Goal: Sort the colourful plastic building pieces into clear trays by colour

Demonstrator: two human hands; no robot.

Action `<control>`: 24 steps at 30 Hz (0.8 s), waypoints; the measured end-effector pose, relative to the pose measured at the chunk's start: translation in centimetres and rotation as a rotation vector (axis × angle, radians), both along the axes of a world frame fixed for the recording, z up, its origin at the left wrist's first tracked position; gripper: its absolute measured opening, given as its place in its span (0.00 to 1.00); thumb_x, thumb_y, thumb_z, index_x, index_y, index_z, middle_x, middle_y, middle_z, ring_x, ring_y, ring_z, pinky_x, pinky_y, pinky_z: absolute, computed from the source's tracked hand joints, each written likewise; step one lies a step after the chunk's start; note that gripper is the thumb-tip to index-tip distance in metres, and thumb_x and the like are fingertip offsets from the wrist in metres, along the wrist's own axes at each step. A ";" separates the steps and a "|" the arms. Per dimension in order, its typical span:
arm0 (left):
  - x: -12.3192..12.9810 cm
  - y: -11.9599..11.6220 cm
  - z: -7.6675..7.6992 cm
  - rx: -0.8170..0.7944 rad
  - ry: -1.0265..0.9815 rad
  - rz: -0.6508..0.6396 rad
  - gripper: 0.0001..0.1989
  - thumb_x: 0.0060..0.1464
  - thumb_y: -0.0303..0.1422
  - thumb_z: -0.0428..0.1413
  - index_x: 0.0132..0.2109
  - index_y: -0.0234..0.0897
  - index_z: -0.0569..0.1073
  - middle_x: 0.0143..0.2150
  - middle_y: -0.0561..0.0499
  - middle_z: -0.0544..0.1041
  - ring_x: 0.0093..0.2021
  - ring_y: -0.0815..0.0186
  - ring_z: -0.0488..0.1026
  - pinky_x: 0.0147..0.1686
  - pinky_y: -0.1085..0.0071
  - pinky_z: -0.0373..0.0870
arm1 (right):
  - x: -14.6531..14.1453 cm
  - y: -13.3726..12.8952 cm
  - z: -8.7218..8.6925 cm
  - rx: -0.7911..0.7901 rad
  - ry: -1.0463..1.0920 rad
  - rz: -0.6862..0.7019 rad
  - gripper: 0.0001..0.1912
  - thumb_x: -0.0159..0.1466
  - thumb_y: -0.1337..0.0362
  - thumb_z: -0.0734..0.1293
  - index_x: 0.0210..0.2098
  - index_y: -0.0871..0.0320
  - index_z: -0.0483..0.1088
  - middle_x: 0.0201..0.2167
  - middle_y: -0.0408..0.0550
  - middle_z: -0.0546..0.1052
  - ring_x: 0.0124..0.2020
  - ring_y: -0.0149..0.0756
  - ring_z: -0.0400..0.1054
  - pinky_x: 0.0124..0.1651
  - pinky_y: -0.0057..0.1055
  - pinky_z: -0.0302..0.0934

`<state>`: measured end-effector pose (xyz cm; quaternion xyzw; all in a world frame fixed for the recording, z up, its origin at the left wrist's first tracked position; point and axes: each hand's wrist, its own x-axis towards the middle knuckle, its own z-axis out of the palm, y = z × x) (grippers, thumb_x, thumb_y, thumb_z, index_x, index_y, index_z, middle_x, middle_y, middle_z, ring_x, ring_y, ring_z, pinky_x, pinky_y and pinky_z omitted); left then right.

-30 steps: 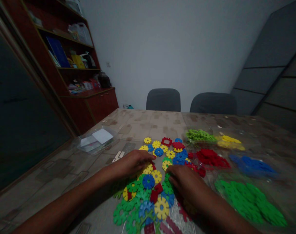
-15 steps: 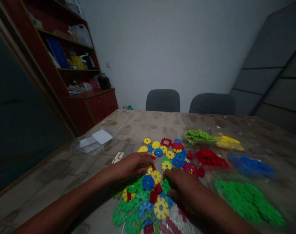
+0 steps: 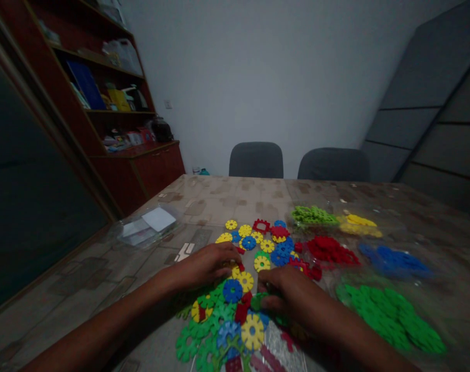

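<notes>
A heap of toothed plastic discs and links in green, yellow, blue and red spreads across the near middle of the table. Over its left side is my left hand (image 3: 215,262), fingers bent and thumb apart, beside a yellow disc (image 3: 235,268); nothing shows in its grasp. My right hand (image 3: 281,287) is closed at the heap's right side, with a green toothed disc (image 3: 257,300) at its thumb and fingers. Between the hands lie a blue disc (image 3: 232,291) and a red piece (image 3: 243,308). The right palm hides some pieces.
To the right are clear bags or trays of sorted pieces: light green (image 3: 314,215), yellow (image 3: 359,225), red (image 3: 331,250), blue (image 3: 393,261) and green (image 3: 390,315). A clear package with white paper (image 3: 159,218) lies at left. Two grey chairs (image 3: 256,159) stand behind the table (image 3: 212,194).
My right hand has closed at the green disc, which has shifted slightly toward me and left. My left hand stays nearly in place. The whole view has shifted a little.
</notes>
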<state>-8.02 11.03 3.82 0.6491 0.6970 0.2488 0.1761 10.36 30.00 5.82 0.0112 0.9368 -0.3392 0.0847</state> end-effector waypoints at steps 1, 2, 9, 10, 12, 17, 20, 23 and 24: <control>0.0 0.0 0.0 -0.001 0.000 0.001 0.12 0.65 0.24 0.54 0.52 0.43 0.76 0.58 0.44 0.76 0.62 0.54 0.71 0.60 0.57 0.67 | -0.1 0.2 0.0 0.001 0.003 0.001 0.08 0.60 0.75 0.69 0.29 0.57 0.71 0.27 0.40 0.74 0.30 0.33 0.68 0.30 0.27 0.50; -0.1 0.0 -0.1 -0.001 0.001 0.000 0.13 0.65 0.24 0.55 0.52 0.43 0.76 0.58 0.44 0.75 0.61 0.54 0.71 0.60 0.57 0.67 | -0.1 0.4 0.1 0.004 0.015 -0.004 0.09 0.61 0.76 0.69 0.28 0.58 0.71 0.26 0.40 0.73 0.29 0.33 0.67 0.29 0.27 0.49; -0.4 -0.1 -0.6 0.018 0.006 -0.006 0.14 0.64 0.24 0.55 0.52 0.43 0.76 0.59 0.43 0.75 0.62 0.53 0.70 0.60 0.58 0.67 | -0.8 2.5 0.9 0.014 0.137 -0.081 0.10 0.56 0.78 0.71 0.25 0.58 0.71 0.28 0.41 0.74 0.31 0.34 0.66 0.33 0.28 0.53; -0.4 -0.1 -0.6 0.017 0.006 -0.010 0.14 0.65 0.24 0.55 0.53 0.44 0.76 0.59 0.44 0.75 0.62 0.53 0.70 0.60 0.58 0.67 | -0.9 3.1 1.0 0.003 0.147 -0.088 0.09 0.56 0.77 0.70 0.25 0.58 0.71 0.26 0.40 0.73 0.29 0.33 0.66 0.32 0.28 0.53; -0.4 -0.1 -0.5 0.014 0.005 -0.013 0.14 0.65 0.24 0.54 0.53 0.44 0.76 0.59 0.44 0.75 0.63 0.53 0.70 0.60 0.58 0.67 | -1.0 4.5 1.4 -0.016 0.184 -0.120 0.07 0.58 0.74 0.69 0.26 0.57 0.72 0.25 0.40 0.74 0.28 0.33 0.66 0.31 0.28 0.54; -0.1 -0.1 -0.1 -0.007 0.007 -0.004 0.13 0.66 0.24 0.53 0.53 0.44 0.76 0.58 0.44 0.75 0.62 0.54 0.70 0.60 0.60 0.67 | -0.4 10.5 2.6 -0.039 0.331 -0.352 0.05 0.61 0.62 0.68 0.32 0.56 0.74 0.27 0.43 0.77 0.29 0.37 0.70 0.31 0.31 0.61; 0.0 0.0 0.0 -0.005 0.010 0.002 0.13 0.66 0.25 0.53 0.52 0.44 0.76 0.57 0.45 0.75 0.62 0.54 0.70 0.60 0.60 0.67 | 0.4 14.8 3.3 -0.019 0.413 -0.552 0.10 0.63 0.56 0.68 0.35 0.57 0.74 0.28 0.47 0.77 0.26 0.37 0.69 0.30 0.32 0.62; -0.1 0.0 -0.1 -0.007 0.008 0.006 0.12 0.66 0.26 0.54 0.53 0.43 0.76 0.59 0.44 0.75 0.61 0.54 0.71 0.60 0.60 0.67 | 1.3 18.3 4.0 0.036 0.461 -0.740 0.10 0.67 0.59 0.67 0.35 0.60 0.74 0.28 0.51 0.77 0.23 0.33 0.67 0.29 0.33 0.60; -0.2 0.0 -0.1 -0.005 0.005 0.004 0.12 0.66 0.26 0.54 0.53 0.43 0.76 0.59 0.44 0.74 0.61 0.54 0.71 0.60 0.60 0.68 | 1.5 19.2 4.2 0.062 0.470 -0.796 0.09 0.67 0.61 0.67 0.34 0.61 0.73 0.27 0.52 0.77 0.22 0.32 0.66 0.28 0.33 0.59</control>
